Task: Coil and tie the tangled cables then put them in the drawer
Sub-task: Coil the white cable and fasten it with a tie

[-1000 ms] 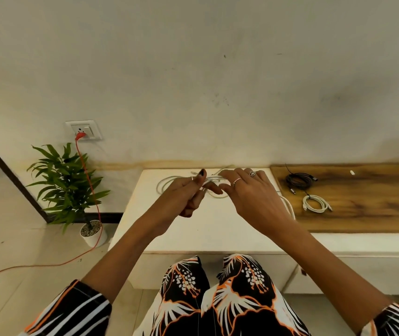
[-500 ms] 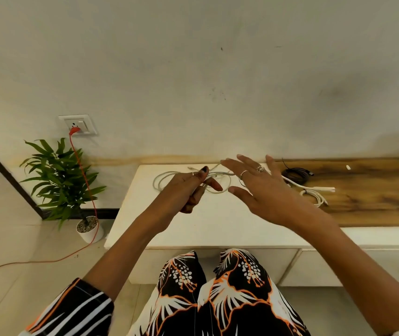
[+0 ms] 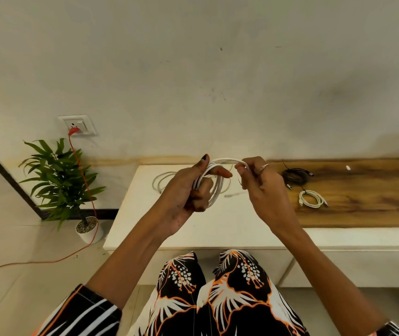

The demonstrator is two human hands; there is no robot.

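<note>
Currently we hold the white cable [image 3: 214, 187] above the white cabinet top [image 3: 218, 224]: our left hand [image 3: 188, 190] has its fingers curled round the gathered loops to keep them stacked, our right hand [image 3: 264, 187] pinches the free run to feed another turn; loose cable trails far left on the top; two finished coils, black [image 3: 295, 175] and white [image 3: 311, 199], wait on the wood panel [image 3: 375, 204], right; drawer front [image 3: 363, 267] appears closed below

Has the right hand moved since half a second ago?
Yes. The right hand has drawn back left from over the wooden board and now pinches the white cable beside the left hand.
</note>
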